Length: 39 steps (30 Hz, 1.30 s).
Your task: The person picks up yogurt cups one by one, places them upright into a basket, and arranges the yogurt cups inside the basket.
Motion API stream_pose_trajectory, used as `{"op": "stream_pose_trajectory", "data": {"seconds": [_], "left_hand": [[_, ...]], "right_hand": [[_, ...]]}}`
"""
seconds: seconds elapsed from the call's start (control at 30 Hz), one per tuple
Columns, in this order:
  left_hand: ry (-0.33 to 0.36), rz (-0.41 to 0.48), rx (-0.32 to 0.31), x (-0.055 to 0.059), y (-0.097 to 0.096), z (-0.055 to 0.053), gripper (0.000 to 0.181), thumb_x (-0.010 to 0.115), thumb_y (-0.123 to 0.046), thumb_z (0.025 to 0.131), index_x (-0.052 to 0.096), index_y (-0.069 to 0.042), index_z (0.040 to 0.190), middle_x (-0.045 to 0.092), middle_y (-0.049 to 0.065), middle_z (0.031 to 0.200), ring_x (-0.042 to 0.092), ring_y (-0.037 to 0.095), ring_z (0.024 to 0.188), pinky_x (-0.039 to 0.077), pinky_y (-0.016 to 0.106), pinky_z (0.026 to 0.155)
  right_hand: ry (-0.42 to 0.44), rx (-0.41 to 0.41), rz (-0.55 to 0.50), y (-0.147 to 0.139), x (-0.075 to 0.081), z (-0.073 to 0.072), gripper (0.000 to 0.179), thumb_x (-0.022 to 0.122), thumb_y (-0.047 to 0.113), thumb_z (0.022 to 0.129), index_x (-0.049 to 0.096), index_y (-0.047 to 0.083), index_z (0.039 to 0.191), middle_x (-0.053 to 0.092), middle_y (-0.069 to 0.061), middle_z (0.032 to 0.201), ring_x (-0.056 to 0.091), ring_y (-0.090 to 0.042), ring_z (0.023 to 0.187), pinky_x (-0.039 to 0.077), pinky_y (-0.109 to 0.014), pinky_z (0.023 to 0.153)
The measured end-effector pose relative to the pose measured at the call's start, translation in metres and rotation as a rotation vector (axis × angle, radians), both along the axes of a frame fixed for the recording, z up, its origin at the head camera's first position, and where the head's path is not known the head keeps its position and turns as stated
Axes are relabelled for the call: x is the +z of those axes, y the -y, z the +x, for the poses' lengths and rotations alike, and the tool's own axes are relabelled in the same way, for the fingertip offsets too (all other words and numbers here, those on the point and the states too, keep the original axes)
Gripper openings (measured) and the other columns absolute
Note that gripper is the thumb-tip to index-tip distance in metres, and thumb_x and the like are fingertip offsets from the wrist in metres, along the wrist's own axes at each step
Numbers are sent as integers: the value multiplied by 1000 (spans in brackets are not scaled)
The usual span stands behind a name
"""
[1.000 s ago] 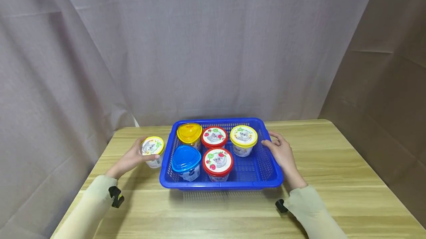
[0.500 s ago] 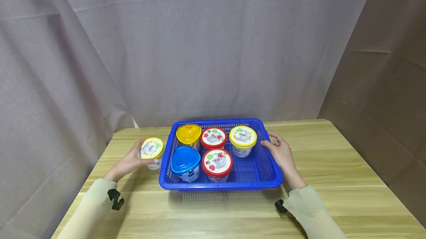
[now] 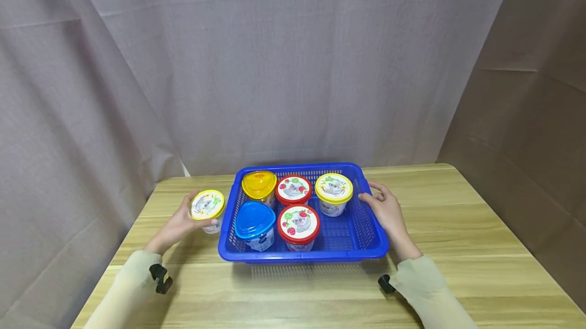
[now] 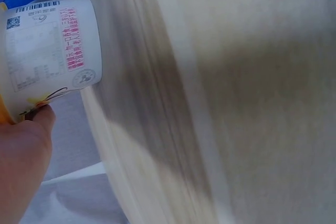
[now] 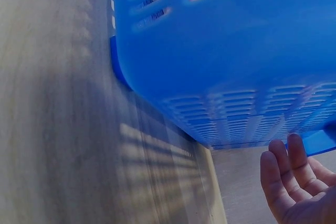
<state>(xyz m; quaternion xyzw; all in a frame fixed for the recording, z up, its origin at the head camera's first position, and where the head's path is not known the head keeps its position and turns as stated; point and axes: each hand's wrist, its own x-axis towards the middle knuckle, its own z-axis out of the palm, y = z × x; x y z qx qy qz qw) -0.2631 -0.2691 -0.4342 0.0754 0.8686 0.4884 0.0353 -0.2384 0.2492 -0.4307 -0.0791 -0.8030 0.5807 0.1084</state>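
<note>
In the head view my left hand grips a white pudding cup with a yellow lid, just left of the blue plastic basket. The left wrist view shows this cup's printed side and fingers at its lid end. Whether its base touches the table is unclear. At the basket's right side, my right hand holds the rim, thumb over the top and fingers outside. Fingers appear beside the slotted wall in the right wrist view; the thumb is hidden there.
Inside the basket stand a yellow-domed cup, a blue-domed cup, two red-lidded cups and another yellow-lidded cup. The wooden table ends at a grey curtain behind.
My left hand and its cup have shifted slightly left and toward me, the lid tilting a little. The right hand and the basket have hardly moved.
</note>
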Motion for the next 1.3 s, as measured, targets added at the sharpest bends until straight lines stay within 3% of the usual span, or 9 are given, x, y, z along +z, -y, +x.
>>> {"op": "stream_pose_trajectory", "data": {"seconds": [0.3, 0.57, 0.97, 1.3], "left_hand": [[-19, 33, 30, -7, 0, 0, 115, 88, -28, 79, 9, -2, 158, 40, 27, 145, 38, 41, 136, 18, 63, 116], [-13, 33, 24, -2, -2, 1, 113, 87, -28, 80, 9, -1, 158, 39, 27, 147, 37, 41, 137, 18, 64, 115], [-9, 36, 36, -6, 0, 2, 113, 88, -31, 79, 11, -1, 157, 42, 26, 145, 39, 41, 135, 19, 63, 116], [-40, -45, 56, -2, 4, 1, 108, 85, -36, 81, 15, 1, 155, 43, 30, 141, 42, 43, 132, 25, 62, 113]], "right_hand": [[3, -1, 19, 0, -1, 0, 59, 69, 25, 93, 51, 3, 144, 70, -1, 84, 61, -5, 67, 50, -21, 63], [-1, -8, 8, -2, 1, -2, 58, 70, 24, 93, 52, 3, 144, 70, 1, 84, 61, -4, 67, 50, -20, 64], [6, 2, -17, 0, 0, 0, 58, 70, 22, 93, 51, 2, 144, 70, 0, 84, 62, -5, 66, 51, -21, 63], [7, 5, -25, 0, 0, 1, 59, 69, 24, 93, 50, 2, 144, 69, 1, 84, 62, -5, 66, 51, -22, 63]]}}
